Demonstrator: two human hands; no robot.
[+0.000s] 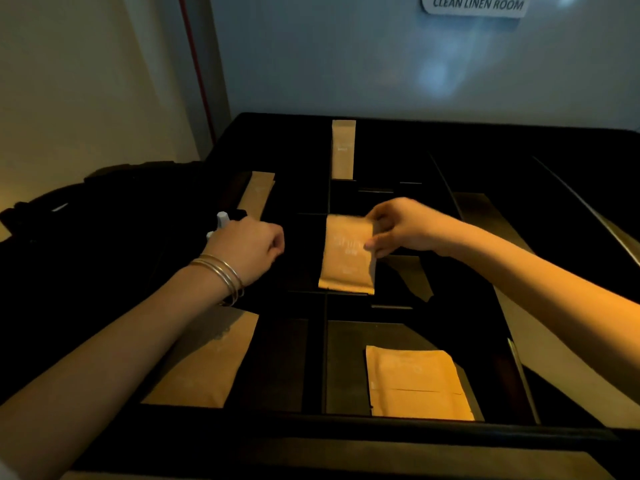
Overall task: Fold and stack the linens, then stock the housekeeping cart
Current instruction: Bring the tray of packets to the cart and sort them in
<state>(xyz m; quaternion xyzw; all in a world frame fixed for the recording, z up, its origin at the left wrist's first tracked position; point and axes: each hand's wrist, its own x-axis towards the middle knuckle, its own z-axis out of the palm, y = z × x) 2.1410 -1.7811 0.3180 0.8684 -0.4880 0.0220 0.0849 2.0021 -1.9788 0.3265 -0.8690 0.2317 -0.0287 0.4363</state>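
From the head view, the right hand (398, 226) pinches a flat kraft paper packet (347, 258) by its upper right edge, holding it over the middle compartment of the dark divided cart tray (450, 427). The left hand (247, 249) hovers just to the left of it, its grip curled in on itself; whether it holds anything I cannot tell. The packet looks light, thin and a little bendy, likely to flop if held by one corner, so an edge pinch suits it. Similar packets lie in the near right (417, 382), near left (207, 362) and far (343, 148) compartments.
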